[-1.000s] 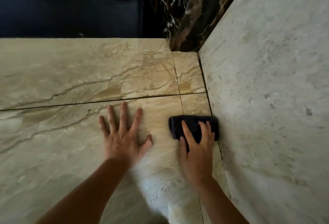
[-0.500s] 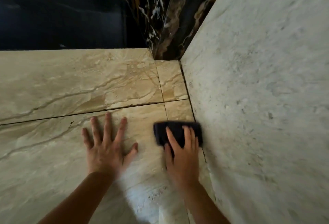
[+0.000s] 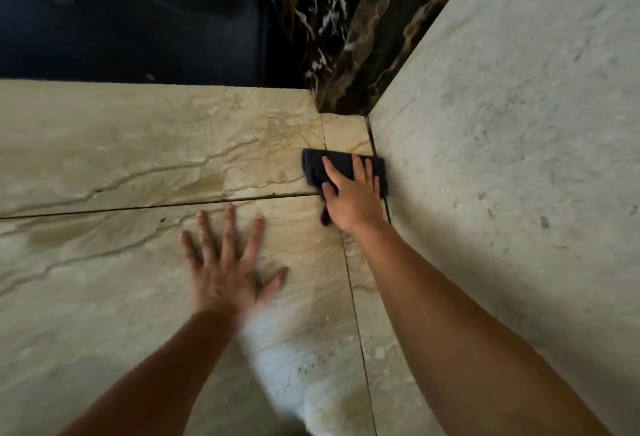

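I can read no lettering, number, brand or sign anywhere on my feed. The dark cloth (image 3: pixel 312 166) shows no tag or print that I can make out (part of it lies under the right hand (image 3: pixel 353 200)). The beige stone slabs (image 3: pixel 138 144), the pale wall (image 3: pixel 502 123) and the black veined marble (image 3: pixel 332 19) carry only their own veins and specks.
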`<state>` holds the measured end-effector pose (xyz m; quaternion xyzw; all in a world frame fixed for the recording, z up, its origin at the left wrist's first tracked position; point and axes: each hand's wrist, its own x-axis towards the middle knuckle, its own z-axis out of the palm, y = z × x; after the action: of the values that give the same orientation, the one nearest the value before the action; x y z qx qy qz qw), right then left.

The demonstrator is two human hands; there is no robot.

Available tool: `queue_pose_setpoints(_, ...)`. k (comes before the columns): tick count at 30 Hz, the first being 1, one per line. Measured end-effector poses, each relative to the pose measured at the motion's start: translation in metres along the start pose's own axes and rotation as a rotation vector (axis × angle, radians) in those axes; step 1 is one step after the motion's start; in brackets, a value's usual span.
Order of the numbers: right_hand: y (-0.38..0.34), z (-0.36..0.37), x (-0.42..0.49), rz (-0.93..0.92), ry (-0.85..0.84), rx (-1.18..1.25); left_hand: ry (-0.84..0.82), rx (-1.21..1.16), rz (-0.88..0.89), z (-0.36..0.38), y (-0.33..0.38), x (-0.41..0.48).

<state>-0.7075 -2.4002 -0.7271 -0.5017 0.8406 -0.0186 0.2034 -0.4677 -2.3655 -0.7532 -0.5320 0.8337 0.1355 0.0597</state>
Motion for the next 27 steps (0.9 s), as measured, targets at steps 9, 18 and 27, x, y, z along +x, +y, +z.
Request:
queue_pose_setpoints(9,0.028,0.061,-0.15,-0.044,0.16,0.014,0.072,0.002,0.033,0.008,-0.002,0.003)
queue_pose_setpoints(18,-0.033,-0.022,0.086,-0.013,-0.095,-0.027,0.118,0.032,0.042,0.017,-0.007,0.002)
queue_pose_setpoints(27,0.015,0.043,-0.111,-0.029,0.128,0.009,0.139,0.041,0.036,0.016,-0.004,0.004)
